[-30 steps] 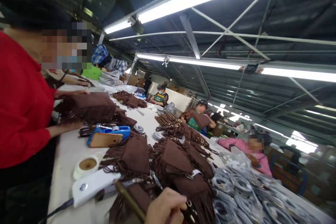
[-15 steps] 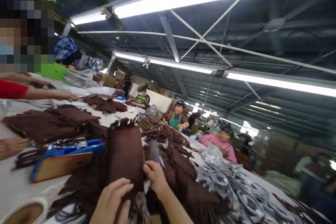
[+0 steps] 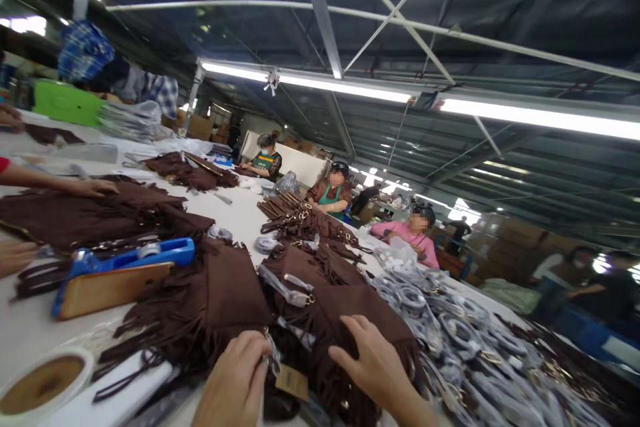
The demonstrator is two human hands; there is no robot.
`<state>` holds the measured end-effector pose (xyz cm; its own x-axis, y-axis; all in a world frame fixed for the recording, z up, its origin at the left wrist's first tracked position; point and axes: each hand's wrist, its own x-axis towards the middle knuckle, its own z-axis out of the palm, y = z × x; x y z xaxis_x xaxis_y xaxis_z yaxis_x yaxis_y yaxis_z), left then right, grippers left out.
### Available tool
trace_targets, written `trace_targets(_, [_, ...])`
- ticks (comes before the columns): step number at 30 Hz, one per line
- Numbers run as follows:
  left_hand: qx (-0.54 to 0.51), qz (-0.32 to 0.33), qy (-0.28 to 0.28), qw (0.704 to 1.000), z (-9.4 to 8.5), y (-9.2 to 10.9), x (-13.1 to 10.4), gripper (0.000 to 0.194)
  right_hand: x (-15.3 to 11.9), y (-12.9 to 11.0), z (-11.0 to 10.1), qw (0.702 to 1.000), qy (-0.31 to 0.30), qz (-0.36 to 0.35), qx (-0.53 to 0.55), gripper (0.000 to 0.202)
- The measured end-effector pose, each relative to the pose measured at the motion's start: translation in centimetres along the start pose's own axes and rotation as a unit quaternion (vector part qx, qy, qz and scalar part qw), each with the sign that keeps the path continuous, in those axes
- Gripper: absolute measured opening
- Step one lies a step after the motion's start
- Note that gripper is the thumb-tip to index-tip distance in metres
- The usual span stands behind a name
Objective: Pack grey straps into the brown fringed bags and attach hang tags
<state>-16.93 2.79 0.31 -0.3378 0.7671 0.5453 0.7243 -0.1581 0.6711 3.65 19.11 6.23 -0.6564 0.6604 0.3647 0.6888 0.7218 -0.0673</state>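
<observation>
My left hand (image 3: 235,377) is at the bottom front, its fingers curled together at the near edge of a dark brown fringed bag (image 3: 235,287). A small plastic-wrapped piece (image 3: 273,350) shows at its fingertips; what they pinch is partly hidden. To the right, my right hand (image 3: 373,363) is open, thumb and fingers apart, over a second brown fringed bag (image 3: 345,310). Between the hands lies a tan tag (image 3: 292,381). Plastic-wrapped hardware (image 3: 287,290) rests on the bags.
At left are a blue tape dispenser (image 3: 135,257), a phone-like tan slab (image 3: 113,290) and a round tub (image 3: 45,380). Plastic-wrapped straps (image 3: 460,333) heap up on the right. A co-worker's arm (image 3: 65,180) reaches over more brown bags (image 3: 95,213); other people work farther back.
The brown bag's raised panel has come down and lies flatter. My right hand has left its edge and moved right, fingers opening. My left hand has slid off the panel to its near edge.
</observation>
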Motion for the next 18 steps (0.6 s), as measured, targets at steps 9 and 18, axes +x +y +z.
trace_targets(9, [-0.012, -0.042, -0.058, 0.997, 0.9, -0.1, -0.1, 0.02, 1.4, 0.5, -0.1, 0.987, -0.04, 0.005, -0.152, 0.036])
trace_targets(18, [-0.474, -0.323, -0.127, 0.81, 4.6, 0.6, -0.7, 0.053, -6.0, -4.6, 0.0, 0.988, -0.002, -0.151, -0.019, 0.031])
